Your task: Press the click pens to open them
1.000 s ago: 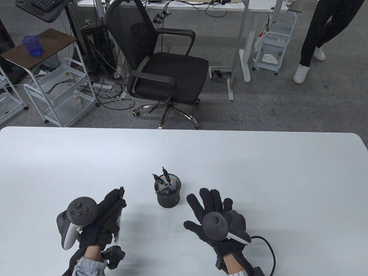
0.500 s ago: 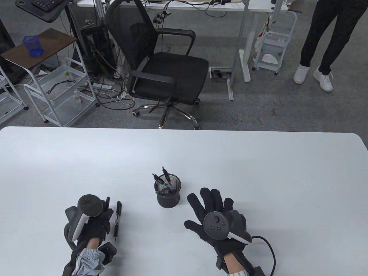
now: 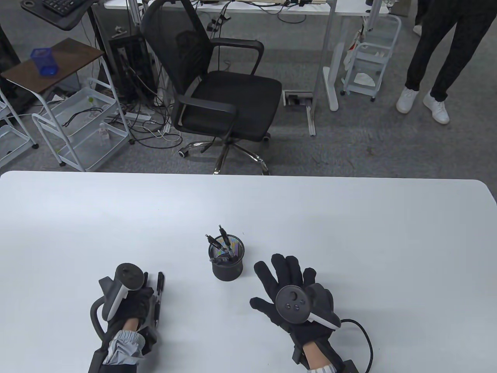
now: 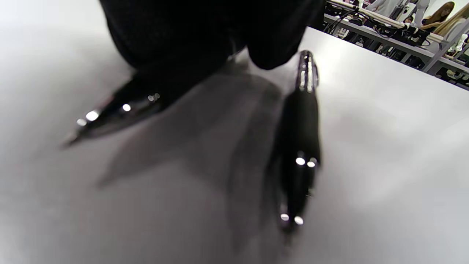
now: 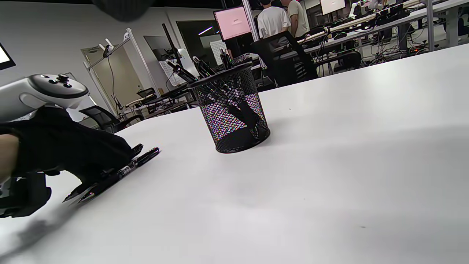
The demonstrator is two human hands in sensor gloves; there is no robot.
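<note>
A: Your left hand (image 3: pixel 130 307) lies low on the white surface (image 3: pixel 349 233), its tracker (image 3: pixel 123 280) tipped onto its side. Two black click pens lie side by side against it.

B: Does it grip either one?

A: The inner pen (image 4: pixel 117 110) runs under your gloved fingers (image 4: pixel 205 33) in the left wrist view; only its tip end shows. Touching, certainly; a closed grip or loose cover, I cannot tell. The outer pen (image 3: pixel 159 295) lies on the surface just to the right of that hand, its chrome clicker (image 4: pixel 307 69) pointing away from you. It lies beside the fingers, apart from the inner pen.

B: And your right hand?

A: Your right hand (image 3: pixel 291 287) lies palm down on the surface, fingers spread wide, holding nothing.

B: The other pens?

A: They stand tilted in the black mesh pen cup (image 3: pixel 227 264), which sits between your two hands, just forward and left of your right fingertips. Several clicker ends (image 3: pixel 221 233) stick up past its rim.
</note>
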